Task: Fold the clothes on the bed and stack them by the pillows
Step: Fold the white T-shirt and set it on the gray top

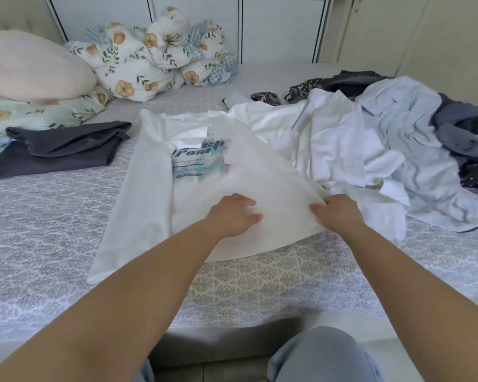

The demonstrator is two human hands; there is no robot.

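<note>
A white long-sleeved shirt [155,172] with teal printed lettering lies spread on the bed in front of me. Its right side is lifted and partly folded over the print, blurred by motion. My left hand [233,216] rests on the lower middle of the shirt with fingers spread. My right hand [340,213] grips the shirt's raised right edge, fingers curled round the cloth. A folded dark grey garment [64,147] lies to the left beside the pillows [33,67].
A heap of unfolded white, pale blue and dark clothes [384,150] covers the right side of the bed. A bunched floral duvet [155,56] sits at the back by the wall. The patterned sheet [260,277] runs to the bed's near edge, where my knee [323,354] shows.
</note>
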